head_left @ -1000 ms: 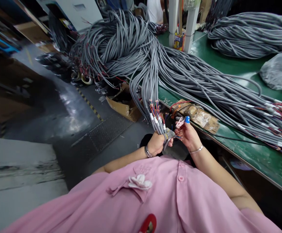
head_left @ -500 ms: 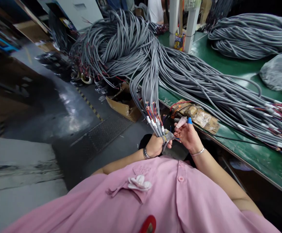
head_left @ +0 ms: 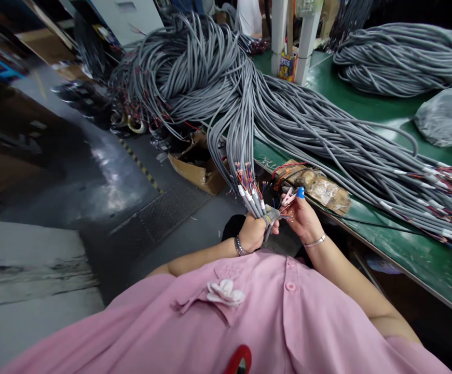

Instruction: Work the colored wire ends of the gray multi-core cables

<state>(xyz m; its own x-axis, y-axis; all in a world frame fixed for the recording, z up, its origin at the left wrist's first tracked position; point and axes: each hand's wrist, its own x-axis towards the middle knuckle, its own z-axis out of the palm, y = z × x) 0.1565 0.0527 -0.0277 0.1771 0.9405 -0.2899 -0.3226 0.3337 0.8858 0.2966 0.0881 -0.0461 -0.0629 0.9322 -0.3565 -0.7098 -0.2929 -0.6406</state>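
Observation:
My left hand (head_left: 254, 232) is closed around the ends of several grey cables (head_left: 254, 202), with grey fabric covering on the thumb. Fine coloured wires (head_left: 287, 214) fan out from the cable end beside that thumb, towards my right hand (head_left: 303, 221). My right hand wears a blue cover (head_left: 300, 192) on a fingertip and pinches a small pale pink tool (head_left: 288, 197), which looks like a clip. More stripped cable ends with red, blue and orange wires (head_left: 246, 175) hang just above my left hand.
A green table (head_left: 424, 265) runs along the right, bearing long grey cable bundles (head_left: 327, 124) and a taped cardboard piece (head_left: 325, 192). An opened cardboard box (head_left: 194, 174) is on the floor. A coiled bundle (head_left: 400, 59) and plastic bag (head_left: 443, 117) lie farther back.
My right hand has shifted slightly left, and the pink tool in it has turned, now showing its two arms. My left hand and its cables have moved slightly right.

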